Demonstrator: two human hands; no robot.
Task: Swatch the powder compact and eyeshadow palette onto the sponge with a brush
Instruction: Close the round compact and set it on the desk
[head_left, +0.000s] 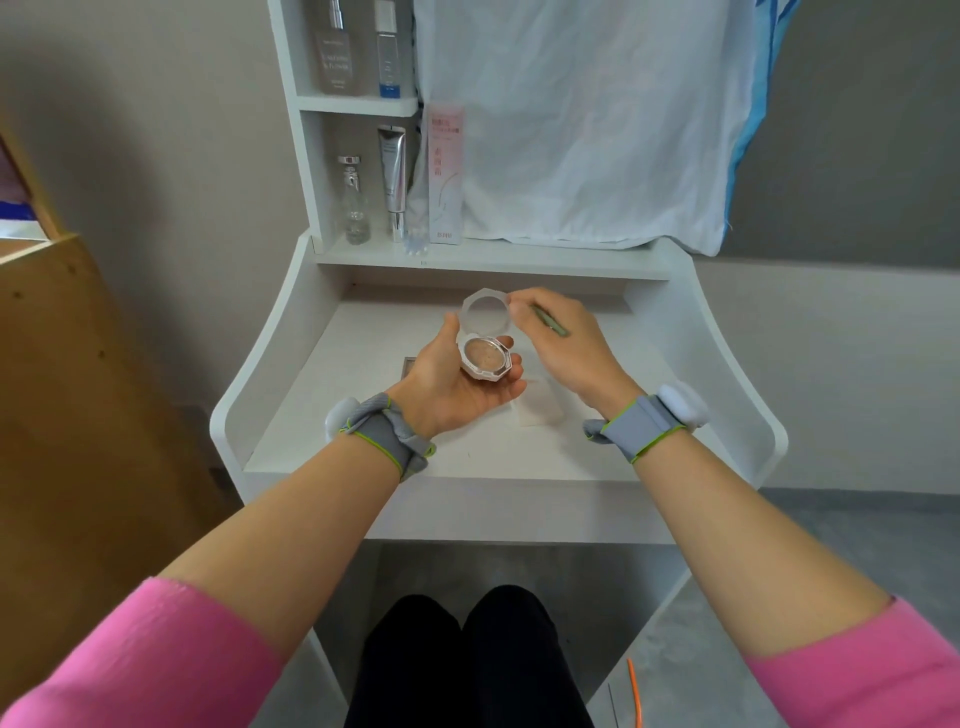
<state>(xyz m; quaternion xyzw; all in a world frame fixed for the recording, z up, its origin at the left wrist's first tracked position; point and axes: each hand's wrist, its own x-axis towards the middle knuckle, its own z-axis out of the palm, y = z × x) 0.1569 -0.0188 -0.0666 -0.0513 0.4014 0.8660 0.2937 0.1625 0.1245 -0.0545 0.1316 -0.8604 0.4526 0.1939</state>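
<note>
Left hand (457, 384) is palm up above the middle of the desk (467, 457) surface, fingers and thumb curled round the base of the powder compact (485, 358). It is hinged open, the tan powder pan facing up and the clear lid (485, 312) standing toward the back edge. Right hand (561, 343) is just beside it, fingers curled, the thin green brush (550, 322) tucked in its grip while the fingertips touch the lid's right rim. I can't see the bristle end, so I can't say which way the brush points. The sponge (540, 408) lies flat on the surface below the hands, a pale square a little right of centre and nearer the front edge, with no colour on it that I can make out. The eyeshadow palette (409, 366) peeks out left of centre, mostly hidden behind the left hand. I read this as the opening step: compact exposed, powder not yet picked up. The next move calls for letting go of the lid, turning the brush in the fingers so its head meets the pan, a light swirl with the left hand holding the compact level, then down to the sponge. If the base tips, the powder could spill.
</note>
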